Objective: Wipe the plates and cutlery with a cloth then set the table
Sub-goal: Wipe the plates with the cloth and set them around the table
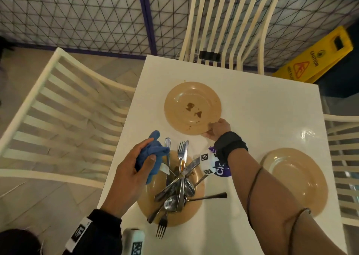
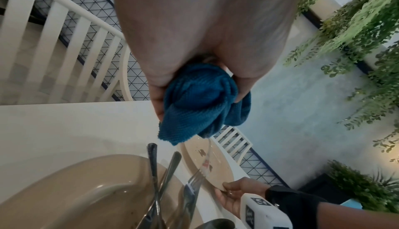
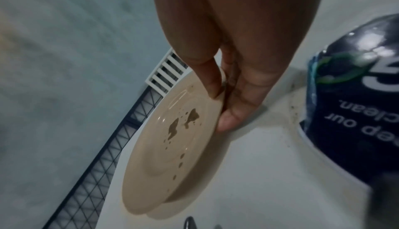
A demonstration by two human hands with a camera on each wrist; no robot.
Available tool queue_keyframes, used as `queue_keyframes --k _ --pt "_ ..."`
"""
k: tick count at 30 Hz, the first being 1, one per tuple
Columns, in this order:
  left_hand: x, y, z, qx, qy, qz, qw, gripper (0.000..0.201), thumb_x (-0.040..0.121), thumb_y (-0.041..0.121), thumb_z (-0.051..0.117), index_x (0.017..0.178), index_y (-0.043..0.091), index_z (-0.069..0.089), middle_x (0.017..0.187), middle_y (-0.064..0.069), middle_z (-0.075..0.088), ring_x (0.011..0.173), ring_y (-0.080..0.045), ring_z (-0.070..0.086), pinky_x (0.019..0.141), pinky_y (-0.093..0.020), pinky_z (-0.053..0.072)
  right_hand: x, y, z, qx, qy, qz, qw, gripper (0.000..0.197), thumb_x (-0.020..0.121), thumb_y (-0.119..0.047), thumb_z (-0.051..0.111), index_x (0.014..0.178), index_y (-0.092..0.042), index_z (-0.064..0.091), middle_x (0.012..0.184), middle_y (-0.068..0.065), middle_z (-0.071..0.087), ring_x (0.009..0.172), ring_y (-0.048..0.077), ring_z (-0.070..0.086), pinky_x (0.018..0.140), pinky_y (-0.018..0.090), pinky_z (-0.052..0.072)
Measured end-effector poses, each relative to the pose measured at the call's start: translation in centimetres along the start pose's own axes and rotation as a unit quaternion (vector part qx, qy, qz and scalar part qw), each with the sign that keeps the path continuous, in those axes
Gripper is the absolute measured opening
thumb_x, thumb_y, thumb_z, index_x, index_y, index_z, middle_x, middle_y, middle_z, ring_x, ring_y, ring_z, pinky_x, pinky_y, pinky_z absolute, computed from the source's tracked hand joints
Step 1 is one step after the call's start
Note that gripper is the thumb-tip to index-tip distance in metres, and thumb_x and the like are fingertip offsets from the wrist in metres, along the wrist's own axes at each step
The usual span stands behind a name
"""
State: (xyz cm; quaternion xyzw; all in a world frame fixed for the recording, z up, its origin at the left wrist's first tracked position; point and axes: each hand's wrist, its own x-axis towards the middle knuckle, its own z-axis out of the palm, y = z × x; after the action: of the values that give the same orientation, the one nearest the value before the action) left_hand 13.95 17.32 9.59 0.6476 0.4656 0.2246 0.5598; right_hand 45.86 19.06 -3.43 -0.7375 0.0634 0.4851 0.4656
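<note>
A beige plate (image 1: 192,108) (image 3: 172,137) with brown stains sits at the table's far middle. My right hand (image 1: 217,129) (image 3: 224,99) pinches its near rim, thumb on top and fingers under the edge. My left hand (image 1: 134,167) (image 2: 194,79) grips a bunched blue cloth (image 1: 152,153) (image 2: 198,103) above the near plate (image 1: 171,212) (image 2: 86,190). That plate holds a pile of several forks, knives and spoons (image 1: 178,181). A third beige plate (image 1: 297,179) lies at the right.
A dark-labelled bottle (image 3: 354,96) stands by my right wrist on the white table (image 1: 252,109). White slatted chairs (image 1: 58,115) flank the table on three sides. A mesh fence (image 1: 77,16) runs behind, a yellow caution sign (image 1: 318,58) at the far right.
</note>
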Motion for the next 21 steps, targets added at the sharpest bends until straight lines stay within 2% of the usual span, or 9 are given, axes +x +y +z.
queue_keyframes --k 2,4,6,9,10,13,17,21 --pt "0.2 0.0 -0.1 0.008 0.001 -0.003 1.0 0.049 0.095 0.032 0.057 0.143 0.034 0.047 0.126 0.034 0.058 0.113 0.002 0.062 0.09 -0.026 0.053 -1.4 0.4 -0.3 0.038 -0.026 0.004 0.999 0.043 0.094 0.011 0.042 0.133 -0.008 0.047 0.118 0.023 0.063 0.095 0.038 0.068 0.078 0.055 0.06" --pt "0.5 0.2 -0.1 0.024 0.002 -0.008 1.0 0.052 0.093 0.037 0.057 0.142 0.04 0.042 0.117 0.035 0.06 0.099 0.002 0.066 0.075 -0.02 0.055 -2.5 0.8 -1.0 0.058 -0.038 -0.006 0.998 0.044 0.097 0.008 0.042 0.137 -0.011 0.044 0.116 0.021 0.063 0.098 0.036 0.068 0.076 0.051 0.061" --pt "1.0 0.6 0.2 0.035 0.006 -0.014 0.999 0.053 0.095 0.035 0.059 0.144 0.039 0.039 0.115 0.03 0.062 0.09 0.003 0.066 0.069 -0.015 0.053 -4.2 0.9 -2.1 0.081 -0.055 -0.014 0.995 0.046 0.098 0.008 0.043 0.14 -0.012 0.04 0.115 0.019 0.063 0.102 0.036 0.067 0.072 0.045 0.062" --pt "1.9 2.1 1.5 0.065 -0.001 0.004 0.998 0.052 0.097 0.022 0.063 0.143 0.035 0.042 0.12 0.027 0.059 0.1 0.011 0.062 0.08 -0.006 0.049 -7.4 1.0 -3.9 0.137 -0.09 -0.018 0.986 0.046 0.098 0.008 0.045 0.138 -0.014 0.039 0.121 0.019 0.059 0.109 0.037 0.064 0.07 0.043 0.063" --pt "2.2 2.6 2.2 0.081 -0.011 0.016 0.997 0.051 0.097 0.023 0.064 0.142 0.033 0.044 0.123 0.025 0.06 0.105 0.009 0.062 0.087 -0.009 0.049 -8.3 1.1 -4.6 0.159 -0.102 -0.017 0.982 0.045 0.099 0.008 0.044 0.137 -0.014 0.039 0.123 0.02 0.058 0.111 0.038 0.063 0.071 0.044 0.063" --pt "3.5 4.1 4.6 0.152 -0.049 0.072 0.985 0.056 0.095 0.026 0.067 0.146 0.031 0.045 0.137 0.013 0.057 0.121 -0.004 0.057 0.105 -0.027 0.047 -11.2 1.8 -6.6 0.193 -0.128 -0.027 0.973 0.043 0.099 0.005 0.045 0.138 -0.013 0.04 0.132 0.023 0.055 0.115 0.04 0.062 0.08 0.047 0.061" --pt "4.4 5.9 8.0 0.268 -0.079 0.148 0.949 0.056 0.094 0.031 0.065 0.146 0.033 0.044 0.143 0.009 0.05 0.133 -0.012 0.038 0.111 -0.03 0.037 -15.3 3.3 -9.5 0.225 -0.158 -0.05 0.96 0.041 0.099 0.001 0.047 0.137 -0.015 0.042 0.134 0.022 0.055 0.116 0.04 0.062 0.082 0.045 0.06" --pt "2.2 5.5 11.3 0.364 -0.15 0.209 0.895 0.052 0.1 0.041 0.054 0.149 0.031 0.041 0.152 0.01 0.044 0.144 -0.016 0.026 0.12 -0.04 0.027 -18.5 4.4 -13.0 0.253 -0.184 -0.087 0.946 0.047 0.097 0.002 0.046 0.137 -0.022 0.044 0.132 0.021 0.057 0.11 0.039 0.064 0.079 0.044 0.059"
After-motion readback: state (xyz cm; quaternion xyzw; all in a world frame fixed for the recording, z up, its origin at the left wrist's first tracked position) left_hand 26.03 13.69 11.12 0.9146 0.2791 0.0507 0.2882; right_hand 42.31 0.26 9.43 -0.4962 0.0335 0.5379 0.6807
